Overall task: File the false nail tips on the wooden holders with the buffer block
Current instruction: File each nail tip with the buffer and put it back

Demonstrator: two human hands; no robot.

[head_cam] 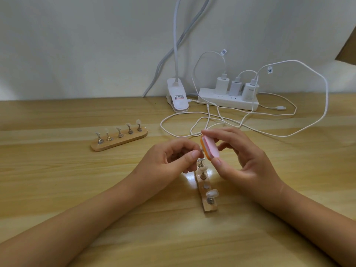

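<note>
near holder [210, 209]: wood bar on the desk [77, 189], at 6 o'clock of the hands. Long axis runs 6 to 12, tipped slightly to 11; the far end sits under the fingers.
near tip [212, 194]: on its peg at the bar's near end, broad face up. More pegs with tips further along.
empty socket [206, 186]: bare disc just beyond the near tip, no peg in it.
left hand [173, 157]: thumb and forefinger pinch a small lifted peg [201, 151] above the bar. Too small to tell how its tip faces.
right hand [240, 157]: clamps the buffer block [209, 147] between thumb and fingers.
buffer block: raised off the desk, between the hands. Long axis 11 to 5, pink face up, orange edge turned to 9, just beside the lifted peg. Can't tell if they touch.
step: likely filing the one lifted tip.
next move: short strokes along the block's axis with the pinch kept steady, then reseat the peg in the empty socket.
far holder [119, 139]: at 10 o'clock, well apart, axis 8 to 2, five tips upright.
back edge: clip lamp [177, 97], power strip [227, 99], loose cables [212, 120] at 12 to 1.
</note>
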